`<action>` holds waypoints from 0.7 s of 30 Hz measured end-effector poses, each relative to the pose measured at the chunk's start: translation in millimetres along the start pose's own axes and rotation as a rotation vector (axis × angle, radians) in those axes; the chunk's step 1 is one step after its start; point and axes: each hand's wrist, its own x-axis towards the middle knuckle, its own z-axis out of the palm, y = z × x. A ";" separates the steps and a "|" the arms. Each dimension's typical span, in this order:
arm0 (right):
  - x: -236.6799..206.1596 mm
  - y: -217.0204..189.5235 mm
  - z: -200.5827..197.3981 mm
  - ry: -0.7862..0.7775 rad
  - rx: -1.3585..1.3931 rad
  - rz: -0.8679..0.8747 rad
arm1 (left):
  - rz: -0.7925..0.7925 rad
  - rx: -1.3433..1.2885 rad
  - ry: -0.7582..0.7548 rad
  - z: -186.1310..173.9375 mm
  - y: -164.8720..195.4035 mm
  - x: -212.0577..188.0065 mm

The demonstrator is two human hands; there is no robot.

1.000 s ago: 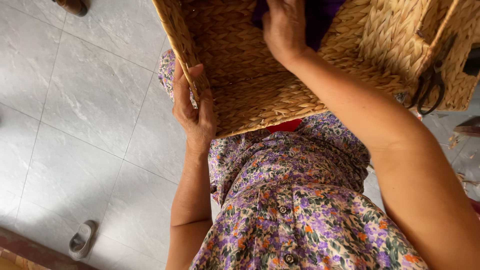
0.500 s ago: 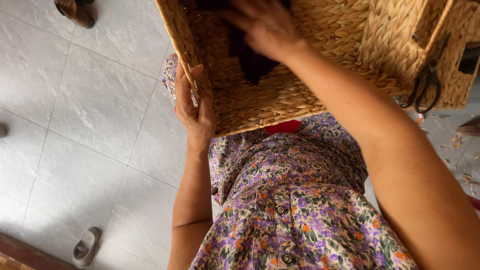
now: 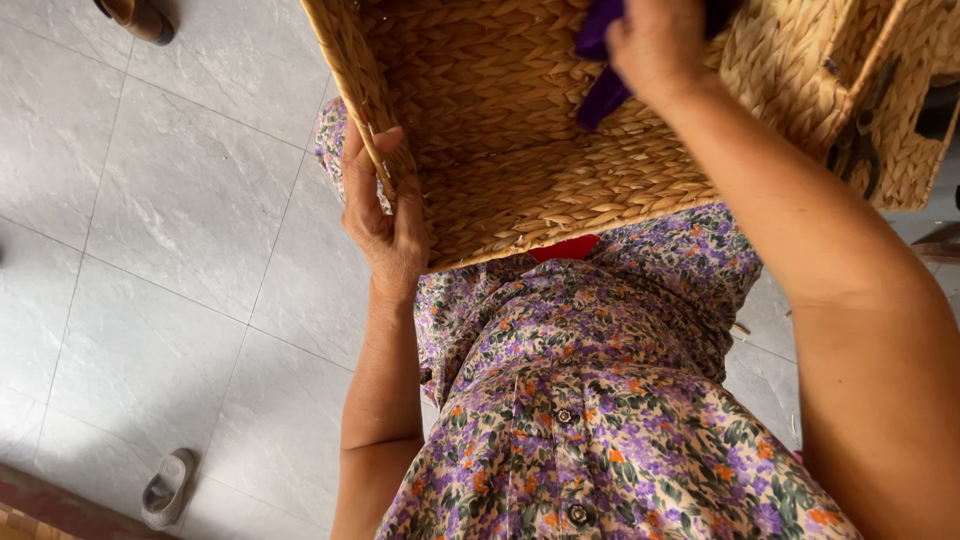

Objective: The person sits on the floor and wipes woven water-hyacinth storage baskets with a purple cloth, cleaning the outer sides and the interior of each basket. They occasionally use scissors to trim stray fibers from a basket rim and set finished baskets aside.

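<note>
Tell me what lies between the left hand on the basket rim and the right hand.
In the head view, only the basket's bare woven inside separates the left hand from the right hand, which grips a purple cloth.

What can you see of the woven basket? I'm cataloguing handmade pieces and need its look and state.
The woven basket is box-shaped, plaited from thick straw-coloured fibre, and looks rigid. It is tilted on the person's lap, its open side facing the camera, over a floral dress. The left hand grips its rim at a near corner; the right hand reaches inside, holding a purple cloth. The top edge is out of frame.
</note>
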 end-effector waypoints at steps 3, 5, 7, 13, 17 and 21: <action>19.4 -72.5 23.3 -0.024 0.021 -0.148 | -0.007 -0.023 0.008 -0.1 1.1 0.8; 39.2 -116.9 38.8 0.031 0.011 -0.354 | -0.005 -0.011 0.013 0.0 0.7 1.3; 50.1 -158.2 54.6 -0.084 0.036 -0.469 | -0.011 0.014 0.019 -0.3 0.1 0.9; 45.3 -151.4 52.7 -0.342 0.011 -0.353 | -0.041 -0.002 0.016 -1.2 -2.3 -0.8; 15.2 -77.3 8.4 -0.261 -0.177 -0.296 | -0.010 0.020 0.012 2.7 -3.4 -0.6; -9.4 -28.6 -41.4 -0.348 -0.158 -0.022 | 0.010 -0.037 0.007 4.7 -2.9 -0.9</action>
